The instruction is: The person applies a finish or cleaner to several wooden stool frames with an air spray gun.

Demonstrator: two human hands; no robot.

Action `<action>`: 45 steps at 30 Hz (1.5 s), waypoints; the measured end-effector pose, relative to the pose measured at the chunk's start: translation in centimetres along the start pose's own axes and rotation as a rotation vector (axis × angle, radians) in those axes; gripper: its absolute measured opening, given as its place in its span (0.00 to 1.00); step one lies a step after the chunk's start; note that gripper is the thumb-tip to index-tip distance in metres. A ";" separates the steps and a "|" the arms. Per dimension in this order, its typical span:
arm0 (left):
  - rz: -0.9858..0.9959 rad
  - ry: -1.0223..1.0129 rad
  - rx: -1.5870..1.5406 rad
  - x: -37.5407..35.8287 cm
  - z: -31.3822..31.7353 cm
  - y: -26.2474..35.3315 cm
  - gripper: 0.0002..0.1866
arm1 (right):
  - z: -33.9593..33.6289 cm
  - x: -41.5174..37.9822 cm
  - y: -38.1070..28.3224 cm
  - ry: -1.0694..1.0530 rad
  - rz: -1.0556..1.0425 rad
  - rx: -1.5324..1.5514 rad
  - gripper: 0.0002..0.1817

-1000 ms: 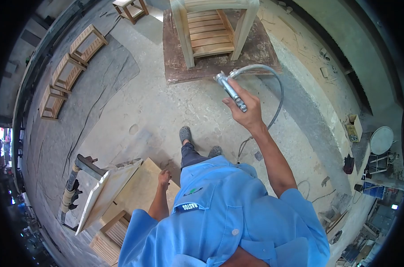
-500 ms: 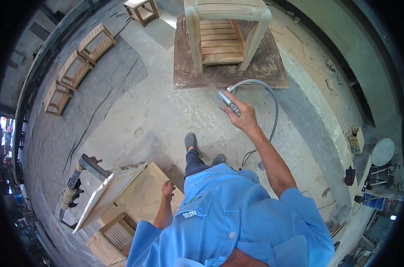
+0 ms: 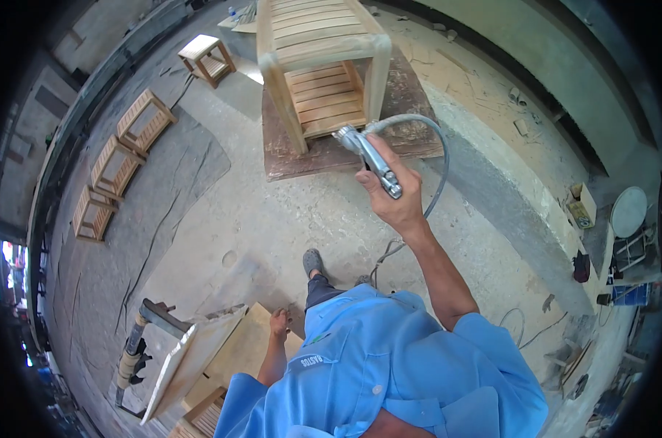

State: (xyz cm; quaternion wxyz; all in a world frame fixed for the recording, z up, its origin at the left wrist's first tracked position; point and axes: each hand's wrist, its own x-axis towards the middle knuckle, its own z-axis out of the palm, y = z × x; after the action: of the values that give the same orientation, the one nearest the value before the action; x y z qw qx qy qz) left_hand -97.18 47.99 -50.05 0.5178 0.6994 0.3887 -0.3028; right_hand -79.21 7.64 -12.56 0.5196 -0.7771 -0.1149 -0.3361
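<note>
My right hand [image 3: 402,198] is wrapped round a metal spray gun [image 3: 375,162]. A grey hose [image 3: 445,150] loops from the gun. The gun's nozzle end points up and left, near a slatted wooden stool [image 3: 323,51] with a lower slatted shelf. That stool stands upright on a stained brown board [image 3: 280,157] on the floor. My left hand [image 3: 280,323] hangs low, fingers loosely bent and holding nothing visible. It is nearest to a tan wooden panel [image 3: 245,339].
Several similar stools [image 3: 112,168] stand in a row at the left, with another stool [image 3: 208,58] farther back. At lower left is a leaning white-edged board [image 3: 174,372] beside a wrapped pipe frame [image 3: 132,358]. A low ledge [image 3: 513,175] runs along the right, near an open carton [image 3: 582,206].
The spray gun in my right hand has turned and looks larger and nearer. The view has shifted, so the big stool appears lower and further left. My left hand stays down.
</note>
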 end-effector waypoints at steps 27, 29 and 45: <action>0.017 -0.074 0.135 0.4 0.6 0.8 0.29 | -7.4 -9.6 7.7 0.118 0.276 -0.328 0.30; -0.041 -0.068 0.108 0.5 0.0 -0.7 0.30 | -7.0 -11.7 9.6 0.041 0.372 -0.372 0.29; 0.050 -0.068 0.137 1.6 0.7 1.2 0.31 | -11.2 -2.0 1.8 0.256 0.165 -0.126 0.28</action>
State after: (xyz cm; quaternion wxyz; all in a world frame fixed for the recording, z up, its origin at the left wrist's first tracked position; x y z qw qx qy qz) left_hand -95.33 47.47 -50.98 0.4889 0.7319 0.3319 -0.3392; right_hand -84.27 -2.71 -12.58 0.5063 -0.7656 0.0377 -0.3950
